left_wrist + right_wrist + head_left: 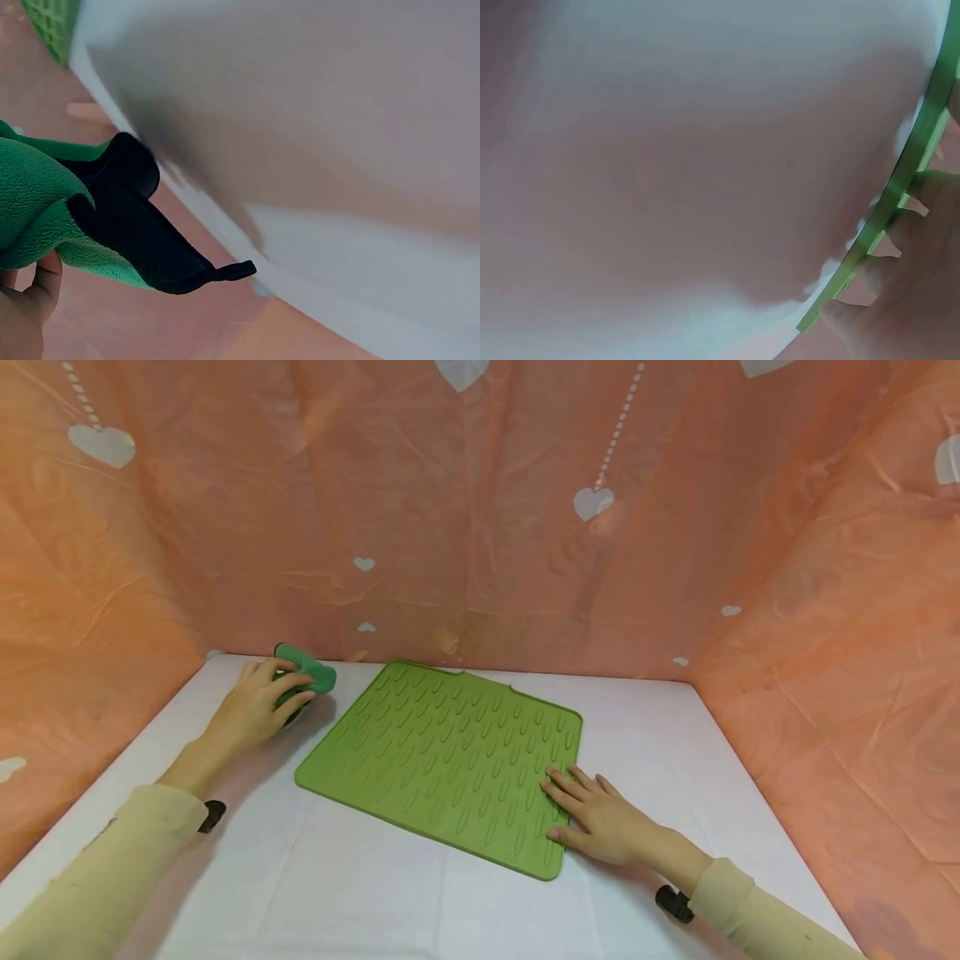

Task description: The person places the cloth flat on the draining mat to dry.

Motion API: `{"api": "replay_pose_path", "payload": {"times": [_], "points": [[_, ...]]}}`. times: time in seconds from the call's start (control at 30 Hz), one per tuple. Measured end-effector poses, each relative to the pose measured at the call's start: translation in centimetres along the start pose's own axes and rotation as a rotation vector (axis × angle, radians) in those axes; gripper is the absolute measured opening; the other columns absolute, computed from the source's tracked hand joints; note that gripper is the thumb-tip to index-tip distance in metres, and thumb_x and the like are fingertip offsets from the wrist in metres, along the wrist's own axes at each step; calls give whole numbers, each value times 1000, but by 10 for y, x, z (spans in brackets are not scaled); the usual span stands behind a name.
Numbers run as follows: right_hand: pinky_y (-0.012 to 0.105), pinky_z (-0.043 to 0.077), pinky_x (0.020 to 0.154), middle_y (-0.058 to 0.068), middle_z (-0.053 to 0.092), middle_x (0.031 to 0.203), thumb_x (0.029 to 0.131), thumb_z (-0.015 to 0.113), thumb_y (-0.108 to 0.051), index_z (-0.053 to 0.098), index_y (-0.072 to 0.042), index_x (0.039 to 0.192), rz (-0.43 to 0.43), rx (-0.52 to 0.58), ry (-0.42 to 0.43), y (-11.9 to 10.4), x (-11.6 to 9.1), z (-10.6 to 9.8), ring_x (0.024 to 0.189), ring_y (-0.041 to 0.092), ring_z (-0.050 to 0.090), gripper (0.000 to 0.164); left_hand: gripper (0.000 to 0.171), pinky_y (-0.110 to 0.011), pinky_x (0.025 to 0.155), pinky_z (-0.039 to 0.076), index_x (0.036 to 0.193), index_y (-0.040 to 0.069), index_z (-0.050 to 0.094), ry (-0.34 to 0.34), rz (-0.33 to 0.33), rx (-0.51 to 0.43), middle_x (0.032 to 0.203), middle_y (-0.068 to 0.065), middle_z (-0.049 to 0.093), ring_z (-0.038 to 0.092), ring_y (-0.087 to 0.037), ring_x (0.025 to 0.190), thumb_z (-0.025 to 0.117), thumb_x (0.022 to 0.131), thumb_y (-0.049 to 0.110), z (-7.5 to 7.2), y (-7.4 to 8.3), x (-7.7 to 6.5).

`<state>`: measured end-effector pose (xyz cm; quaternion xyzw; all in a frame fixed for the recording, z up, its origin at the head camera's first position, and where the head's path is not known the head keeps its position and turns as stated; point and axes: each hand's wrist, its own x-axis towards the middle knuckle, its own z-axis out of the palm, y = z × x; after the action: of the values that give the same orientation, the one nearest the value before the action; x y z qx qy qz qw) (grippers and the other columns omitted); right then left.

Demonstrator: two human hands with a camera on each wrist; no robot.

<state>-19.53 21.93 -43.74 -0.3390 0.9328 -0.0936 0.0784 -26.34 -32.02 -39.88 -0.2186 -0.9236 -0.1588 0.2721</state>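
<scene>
Steadying the green mat point(450, 760), mid-scene, seems underway: its right edge is touched by the right hand point(607, 822), fingers extended. Far left, a green cloth point(321, 677) is gripped by the left hand point(251, 703); firmness seems called for next.

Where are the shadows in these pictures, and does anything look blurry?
Head view: a soft shadow on the white table beside the left hand; left wrist view: a broad shadow there too, green cloth fairly crisp; right wrist view: shadow beside the green mat, right hand rather soft.
</scene>
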Motion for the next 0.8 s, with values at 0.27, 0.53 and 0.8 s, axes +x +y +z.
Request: {"api": "replay_pose_path", "payload": {"times": [0.27,0.53,0.8], "points": [[74,20,117,13,28,169,106,52,-53,37,-7,161,-3,-5,14,-1,-1,-1,155,47,20,73,28,-59,75,49,111,8,76,127,149,-96,121,-22,59,50,-45,108,83,85,1,7,34,21],[74,20,116,13,28,169,107,52,-53,37,-7,161,-9,0,12,-1,-1,1,155,47,20,73,27,-52,79,48,114,9,76,146,238,-194,124,-20,60,51,-41,111,81,88,5,14,77,38],[74,20,116,13,28,169,107,52,-52,37,-7,161,-9,-4,19,-1,-1,1,155,46,20,72,27,-54,91,48,117,15,76,94,344,-249,126,-17,60,53,-38,112,81,90,13,24,121,46]]}}
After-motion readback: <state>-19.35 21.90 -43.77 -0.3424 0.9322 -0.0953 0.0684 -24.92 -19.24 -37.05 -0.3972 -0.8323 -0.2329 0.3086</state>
